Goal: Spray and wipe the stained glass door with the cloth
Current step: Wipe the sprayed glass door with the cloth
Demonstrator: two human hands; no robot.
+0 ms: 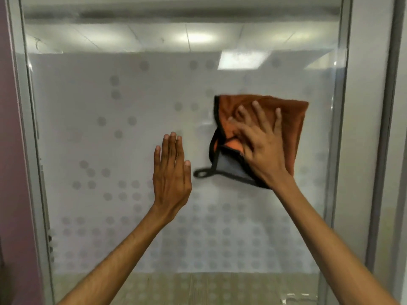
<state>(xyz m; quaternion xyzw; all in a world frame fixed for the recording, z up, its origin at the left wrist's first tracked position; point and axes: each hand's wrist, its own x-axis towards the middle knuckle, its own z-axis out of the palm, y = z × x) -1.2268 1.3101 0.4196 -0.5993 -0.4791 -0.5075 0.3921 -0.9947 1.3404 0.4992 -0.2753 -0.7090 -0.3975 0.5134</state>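
Our orange cloth [290,119] lies flat against the glass door [110,150], on the right half of the pane at mid height. It is a soft, napped fabric edged in black binding. A lower corner is folded over and shows a grey underside, and a small black hanging loop [201,172] sticks out to its left. Our right hand [262,148] presses on the cloth with its fingers [259,113] spread and nearly straight; they lie flat on the fabric and do not curl round it. Our left hand [171,172] rests open on the bare glass just left of the cloth, apart from it, fingers [172,144] straight, close together and pointing up.

The pane carries a matte frosted film [77,106] printed with round grey dots [114,81], sparse above and dense in rows lower down. Above the film the glass is clear, and ceiling panels with glowing lights [193,37] show there. A smooth grey metal frame [339,128] borders the pane, and a purple wall [8,150] stands at the far left.
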